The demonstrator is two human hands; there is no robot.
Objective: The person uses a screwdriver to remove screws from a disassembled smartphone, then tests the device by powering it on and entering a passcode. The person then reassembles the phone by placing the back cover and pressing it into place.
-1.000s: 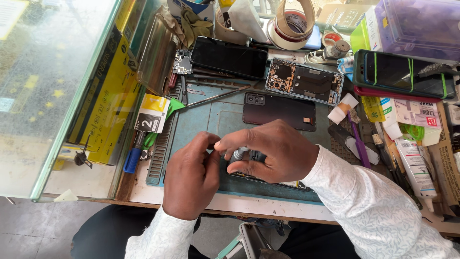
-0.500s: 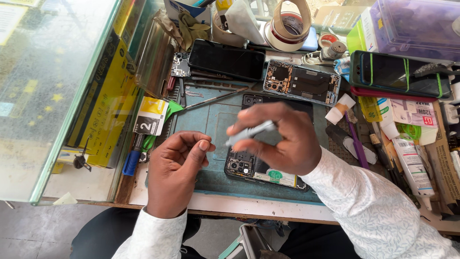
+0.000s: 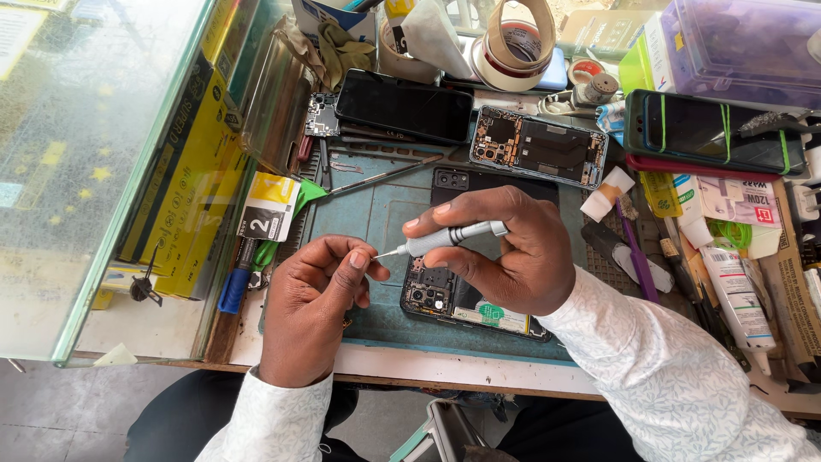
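The right hand (image 3: 513,252) pinches a slim grey screwdriver (image 3: 449,237) along its barrel, tip pointing left. The left hand (image 3: 321,295) is closed narrow, thumb and forefinger meeting at that tip, perhaps on a screw too small to see. The driver looks light, stiff and slick; the barrel seems the best hold. Beneath lies an opened phone (image 3: 453,299) on the green mat (image 3: 376,214), likely fragile where bare; edges look safest.
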